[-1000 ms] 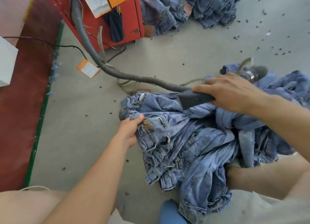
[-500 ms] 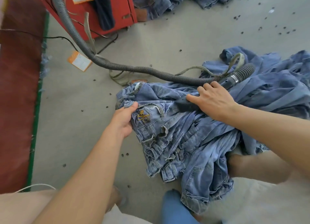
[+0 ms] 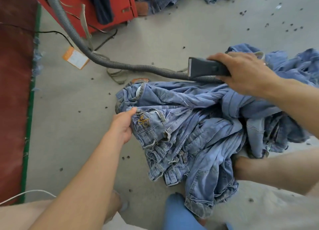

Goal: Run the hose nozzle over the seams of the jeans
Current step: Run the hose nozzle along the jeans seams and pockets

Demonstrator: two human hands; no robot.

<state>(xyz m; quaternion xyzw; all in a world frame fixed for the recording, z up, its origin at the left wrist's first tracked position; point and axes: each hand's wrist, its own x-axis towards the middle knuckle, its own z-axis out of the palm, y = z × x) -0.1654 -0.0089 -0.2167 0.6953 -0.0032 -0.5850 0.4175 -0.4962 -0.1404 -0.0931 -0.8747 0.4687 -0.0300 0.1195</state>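
A heap of light blue jeans (image 3: 198,129) lies on the grey floor in front of me, waistbands and belt loops facing left. My left hand (image 3: 123,124) grips the left edge of the top pair beside a yellow embroidered pocket. My right hand (image 3: 241,72) holds the flat dark hose nozzle (image 3: 205,67), lifted just above the far edge of the jeans, its mouth pointing left. The ribbed grey hose (image 3: 124,66) runs from under the nozzle across the floor and up to the left.
A red machine cabinet (image 3: 103,7) stands at the top left, with black cables and an orange tag (image 3: 75,60) on the floor nearby. More jeans (image 3: 160,0) lie at the top. A dark red mat with green edge (image 3: 15,91) lines the left. Dark lint specks dot the floor.
My right hand has lifted the nozzle off the jeans and carried it up and back from the waistband. My left hand keeps its grip on the waistband edge.
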